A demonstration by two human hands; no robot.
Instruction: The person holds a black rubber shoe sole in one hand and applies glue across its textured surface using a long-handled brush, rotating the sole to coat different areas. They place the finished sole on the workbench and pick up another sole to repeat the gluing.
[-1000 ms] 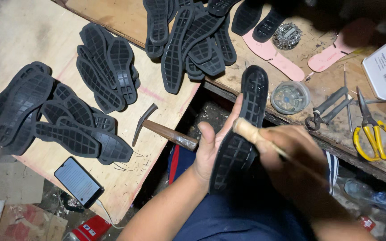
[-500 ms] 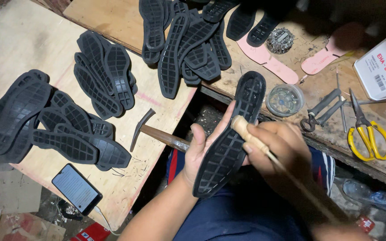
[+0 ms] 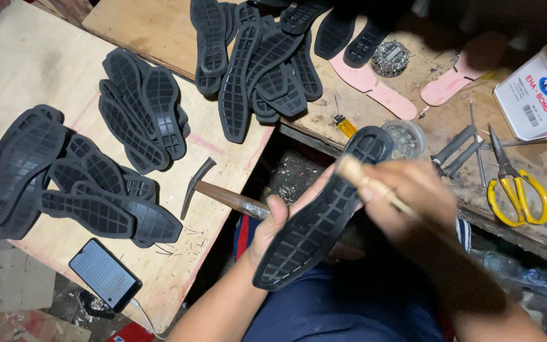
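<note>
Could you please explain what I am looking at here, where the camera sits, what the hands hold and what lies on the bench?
There is no machine here: a person works with two bare hands, and the single picture comes from a camera worn on their head, looking down over their lap and workbench.

The left hand cradles a black rubber shoe sole, tread side up. The right hand grips a thin wooden-handled tool whose end rests on the sole near its upper part; the hand is blurred, so the tool's tip cannot be made out.

On the wooden bench lie several piles of similar black soles, a hammer, a phone, pink insoles, yellow-handled scissors, a white tin and a small round glass container.
</note>
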